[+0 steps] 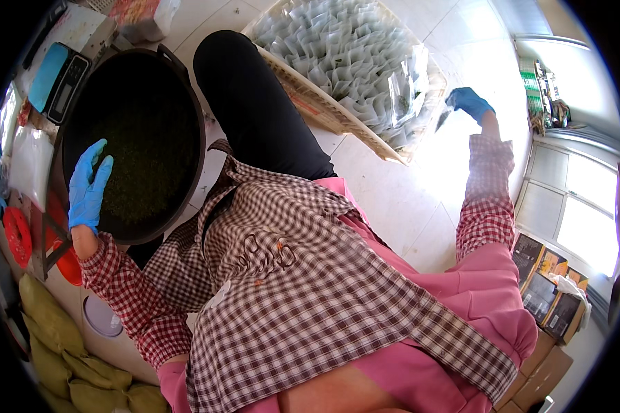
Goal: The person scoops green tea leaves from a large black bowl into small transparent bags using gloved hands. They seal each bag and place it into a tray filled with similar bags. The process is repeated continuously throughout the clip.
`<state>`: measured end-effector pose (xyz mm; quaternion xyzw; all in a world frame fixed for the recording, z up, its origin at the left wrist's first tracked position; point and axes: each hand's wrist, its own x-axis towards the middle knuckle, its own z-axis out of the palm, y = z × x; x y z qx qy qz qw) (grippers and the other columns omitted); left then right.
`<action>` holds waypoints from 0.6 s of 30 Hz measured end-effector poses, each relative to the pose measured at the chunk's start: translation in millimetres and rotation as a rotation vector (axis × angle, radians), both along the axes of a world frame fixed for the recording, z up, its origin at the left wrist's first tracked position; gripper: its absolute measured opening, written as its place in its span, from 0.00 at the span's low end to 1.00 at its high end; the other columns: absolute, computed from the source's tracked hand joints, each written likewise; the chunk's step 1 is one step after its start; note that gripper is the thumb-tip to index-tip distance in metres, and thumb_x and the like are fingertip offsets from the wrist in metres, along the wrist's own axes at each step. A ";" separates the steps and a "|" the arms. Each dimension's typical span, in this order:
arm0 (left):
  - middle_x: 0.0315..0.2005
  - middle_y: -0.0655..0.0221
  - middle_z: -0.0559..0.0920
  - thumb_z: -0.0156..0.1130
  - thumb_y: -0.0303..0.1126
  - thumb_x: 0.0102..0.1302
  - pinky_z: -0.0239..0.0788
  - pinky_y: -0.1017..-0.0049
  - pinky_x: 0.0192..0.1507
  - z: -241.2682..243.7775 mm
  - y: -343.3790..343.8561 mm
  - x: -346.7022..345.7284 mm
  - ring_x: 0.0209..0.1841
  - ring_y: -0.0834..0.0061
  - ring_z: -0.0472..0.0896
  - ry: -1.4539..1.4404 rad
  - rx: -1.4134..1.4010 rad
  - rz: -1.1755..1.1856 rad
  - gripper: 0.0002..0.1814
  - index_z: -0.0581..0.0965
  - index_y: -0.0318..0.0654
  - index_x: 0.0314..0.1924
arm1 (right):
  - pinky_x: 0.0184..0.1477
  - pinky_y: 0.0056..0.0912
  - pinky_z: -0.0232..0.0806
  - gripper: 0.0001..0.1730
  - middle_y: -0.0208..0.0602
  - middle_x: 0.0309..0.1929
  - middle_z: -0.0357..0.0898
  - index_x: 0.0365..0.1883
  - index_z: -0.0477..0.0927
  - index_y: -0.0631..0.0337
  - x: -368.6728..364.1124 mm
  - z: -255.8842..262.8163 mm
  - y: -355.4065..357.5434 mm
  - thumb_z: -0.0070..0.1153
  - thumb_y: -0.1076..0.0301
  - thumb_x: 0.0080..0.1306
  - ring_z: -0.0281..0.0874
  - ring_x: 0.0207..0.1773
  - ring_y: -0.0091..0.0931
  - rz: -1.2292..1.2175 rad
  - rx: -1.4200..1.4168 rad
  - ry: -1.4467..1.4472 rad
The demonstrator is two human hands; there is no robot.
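Note:
My left hand (89,188), in a blue disposable glove, hovers over the near left side of a large dark round pan (199,149). Its thumb and fingers are apart and hold nothing. Dried green leaf material (139,180) lies in the shaded bottom of the pan. On the far right, my right hand (471,105), also gloved in blue, is bent downward beside a cream plastic crate (364,137). A small translucent bag (444,117) with something dark in it hangs from its fingertips, partly lost in glare. Many translucent small bags (336,57) stand packed upright in the crate.
A digital kitchen scale (64,85) sits on a bench left of the pan. Clear plastic bags (31,160) lie near it. Olive-green sacks (51,320) fill the lower left, by a round pale lid (102,316). Boxes (545,289) are stacked at right. My knee (258,103) separates pan and crate.

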<state>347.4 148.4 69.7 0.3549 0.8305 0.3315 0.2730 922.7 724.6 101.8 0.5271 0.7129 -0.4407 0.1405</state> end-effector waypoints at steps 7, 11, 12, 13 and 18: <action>0.55 0.66 0.73 0.60 0.33 0.61 0.62 0.72 0.57 -22.8 -13.2 -2.9 0.55 0.69 0.71 -0.067 0.006 -0.004 0.23 0.71 0.44 0.58 | 0.61 0.31 0.57 0.49 0.42 0.60 0.66 0.62 0.64 0.55 -17.7 -29.6 5.0 0.68 0.69 0.37 0.63 0.62 0.35 0.254 0.373 -0.227; 0.53 0.67 0.74 0.60 0.29 0.59 0.65 0.72 0.55 -10.7 -40.3 -10.8 0.51 0.70 0.74 -0.055 -0.114 0.193 0.25 0.71 0.45 0.58 | 0.60 0.35 0.59 0.47 0.50 0.59 0.65 0.63 0.62 0.53 -84.3 12.5 8.4 0.67 0.67 0.42 0.63 0.61 0.41 0.328 0.830 -0.169; 0.53 0.67 0.74 0.61 0.28 0.57 0.65 0.72 0.54 -21.7 -39.4 -13.5 0.50 0.70 0.75 -0.103 -0.101 0.273 0.26 0.71 0.45 0.58 | 0.60 0.33 0.59 0.40 0.47 0.59 0.67 0.61 0.65 0.54 -126.1 32.6 -23.9 0.64 0.69 0.48 0.64 0.61 0.37 0.261 0.898 0.150; 0.52 0.67 0.75 0.61 0.27 0.56 0.66 0.72 0.53 -20.9 -39.4 -16.7 0.49 0.70 0.75 -0.127 -0.106 0.369 0.27 0.71 0.46 0.58 | 0.60 0.31 0.59 0.32 0.42 0.58 0.69 0.59 0.68 0.56 -170.3 42.3 -48.8 0.61 0.71 0.53 0.65 0.61 0.33 0.382 1.050 0.341; 0.62 0.50 0.61 0.68 0.41 0.51 0.46 0.61 0.66 -30.3 -17.9 -20.5 0.67 0.51 0.55 0.201 -0.205 -0.116 0.28 0.73 0.46 0.53 | 0.58 0.36 0.60 0.24 0.41 0.51 0.74 0.52 0.73 0.60 -371.8 29.9 -270.7 0.58 0.77 0.54 0.69 0.57 0.36 0.625 0.718 0.882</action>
